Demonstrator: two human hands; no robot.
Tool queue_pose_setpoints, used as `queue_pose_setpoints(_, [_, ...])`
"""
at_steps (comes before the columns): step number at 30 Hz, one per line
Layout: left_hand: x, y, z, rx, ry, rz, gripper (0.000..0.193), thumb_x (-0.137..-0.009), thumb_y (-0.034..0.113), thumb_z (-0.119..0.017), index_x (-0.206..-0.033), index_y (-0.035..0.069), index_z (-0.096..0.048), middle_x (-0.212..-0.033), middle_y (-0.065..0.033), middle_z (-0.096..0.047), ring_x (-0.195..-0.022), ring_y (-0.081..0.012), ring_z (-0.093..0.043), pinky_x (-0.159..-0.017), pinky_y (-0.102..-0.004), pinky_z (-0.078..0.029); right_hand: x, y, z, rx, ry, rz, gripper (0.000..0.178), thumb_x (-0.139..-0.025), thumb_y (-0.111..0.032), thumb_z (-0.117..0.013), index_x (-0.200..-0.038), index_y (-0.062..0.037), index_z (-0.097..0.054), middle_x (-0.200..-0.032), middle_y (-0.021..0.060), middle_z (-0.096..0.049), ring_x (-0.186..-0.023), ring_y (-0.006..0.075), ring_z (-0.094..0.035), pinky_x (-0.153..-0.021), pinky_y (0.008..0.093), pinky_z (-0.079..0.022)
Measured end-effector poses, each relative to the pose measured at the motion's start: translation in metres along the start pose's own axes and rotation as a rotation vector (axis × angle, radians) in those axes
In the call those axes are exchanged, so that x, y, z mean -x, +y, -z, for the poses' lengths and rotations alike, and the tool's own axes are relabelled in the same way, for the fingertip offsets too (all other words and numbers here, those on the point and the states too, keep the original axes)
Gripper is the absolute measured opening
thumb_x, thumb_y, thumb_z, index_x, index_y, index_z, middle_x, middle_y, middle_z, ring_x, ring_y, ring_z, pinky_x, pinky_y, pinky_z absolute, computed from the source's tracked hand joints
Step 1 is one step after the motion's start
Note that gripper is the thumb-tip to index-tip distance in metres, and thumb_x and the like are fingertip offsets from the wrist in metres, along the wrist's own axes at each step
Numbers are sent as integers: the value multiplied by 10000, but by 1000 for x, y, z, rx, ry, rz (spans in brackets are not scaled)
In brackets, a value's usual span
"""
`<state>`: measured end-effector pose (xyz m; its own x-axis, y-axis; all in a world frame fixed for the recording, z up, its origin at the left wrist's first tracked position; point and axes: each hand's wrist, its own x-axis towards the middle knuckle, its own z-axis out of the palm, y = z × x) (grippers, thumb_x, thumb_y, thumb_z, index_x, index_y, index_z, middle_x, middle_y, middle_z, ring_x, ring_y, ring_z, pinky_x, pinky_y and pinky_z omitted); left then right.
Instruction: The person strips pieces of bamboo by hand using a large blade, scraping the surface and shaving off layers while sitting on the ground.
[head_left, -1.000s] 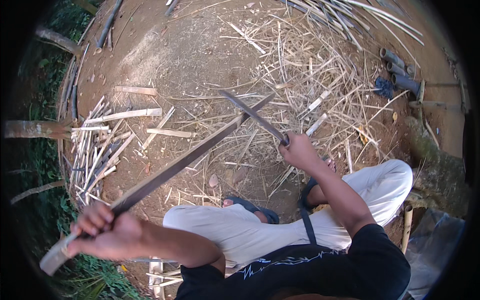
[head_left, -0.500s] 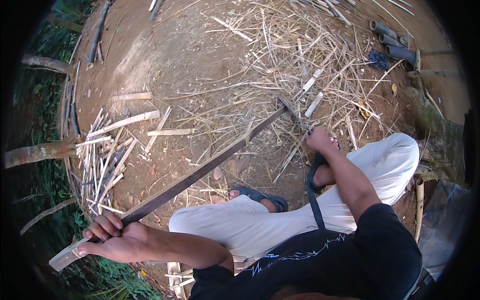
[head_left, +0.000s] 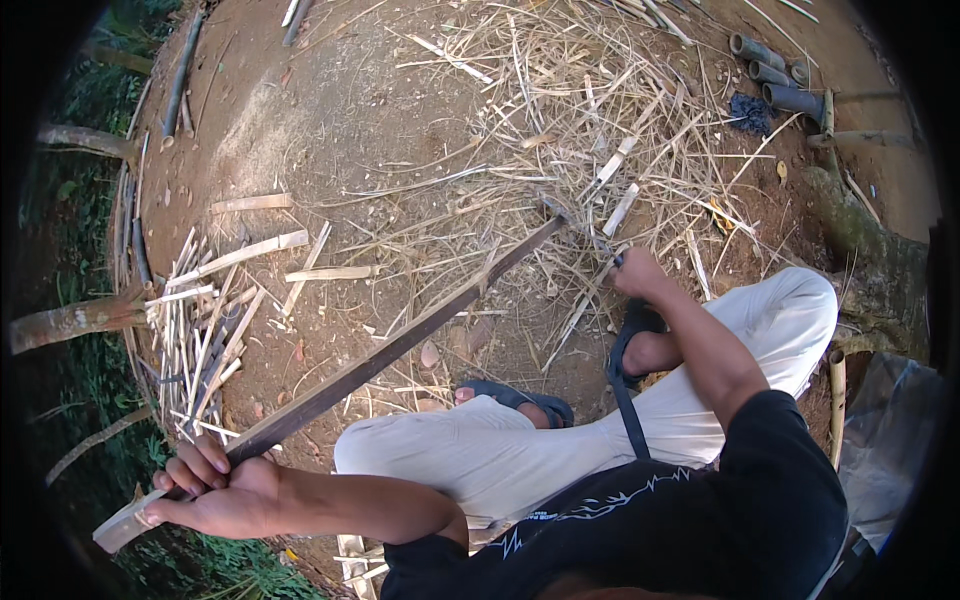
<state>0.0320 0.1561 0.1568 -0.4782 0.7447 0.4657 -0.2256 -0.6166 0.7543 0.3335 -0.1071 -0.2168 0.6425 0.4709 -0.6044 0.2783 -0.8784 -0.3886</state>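
Dark green foliage (head_left: 75, 440), leafy and ragged, fills the ground left of the long bamboo strip (head_left: 375, 362), and a rough, reddish-brown trunk (head_left: 75, 323) lies beyond the strip's near end. That squared, pale end juts out past the left hand (head_left: 225, 490), whose fingers curl together over the strip while the thumb presses along its near side. Just beyond this grip, a heap of thin split sticks (head_left: 205, 350) lies on brown soil, with flat, pale slats (head_left: 250, 255) farther beyond the strip. The strip itself runs slantwise in front of the person, its wide face dark and smooth, its upper edge pale and fibrous. On the strip's near side are creased off-white trousers (head_left: 480, 455), a dark sandal (head_left: 515, 397) and a black shirt (head_left: 700, 520) printed with a white zigzag line and small white lettering. Tangled, straw-coloured shavings (head_left: 580, 110) spread around and beyond the strip's far end. A knife (head_left: 557, 207), its metal blade blurred, lies across that end; whether it cuts in, I cannot tell. The right hand (head_left: 645, 272), just right of the strip's tip, closes its fingers around the dark handle. Farther right of the strip lie hollow grey tubes (head_left: 790, 98), a crumpled dark-blue cloth (head_left: 750, 115) and wrinkled, translucent plastic sheeting (head_left: 885, 440).
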Motion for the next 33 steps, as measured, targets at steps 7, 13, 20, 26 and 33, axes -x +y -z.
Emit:
queue_pose_setpoints(7, [-13,-11,1,-22,22,21,449,-1018,484,-460,-831,77,-429,-587,26,-225,-481,-91,-202,-410,-246,-185,-16,1,-14,-12,38,-20,309,-788,-274,-688,-853,28,-697,-834,297,-659,-821,445,-660,-797,480,-526])
queue_pose_setpoints(13, [-13,-6,9,236,-212,223,401,-1040,396,-451,-975,2,-490,-686,-21,-296,-585,-135,-298,-529,-269,-308,-23,9,-3,194,18,63,332,-803,-273,-677,-873,51,-686,-851,295,-662,-828,445,-661,-757,484,-534])
queue_pose_setpoints(20, [1,-3,5,111,-282,-50,553,-1044,505,-150,-901,57,-441,-835,-53,-390,-571,-162,-367,-524,-286,-374,104,-109,13,-238,68,329,256,-780,-206,-671,-886,27,-655,-788,251,-669,-765,419,-674,-720,479,-545])
queue_pose_setpoints(26, [13,1,7,189,-216,-165,320,-967,379,-462,-912,64,-459,-757,-44,-420,-468,-144,-378,-429,-253,-321,206,-151,12,-412,170,806,245,-735,-141,-725,-897,3,-611,-676,199,-625,-659,378,-668,-607,437,-526])
queue_pose_setpoints(33, [23,3,8,217,-146,-167,335,-959,391,-478,-938,58,-446,-741,-44,-395,-435,-138,-328,-403,-266,-289,140,-95,0,-385,78,278,269,-763,-192,-647,-899,38,-623,-697,237,-643,-664,412,-658,-658,479,-535])
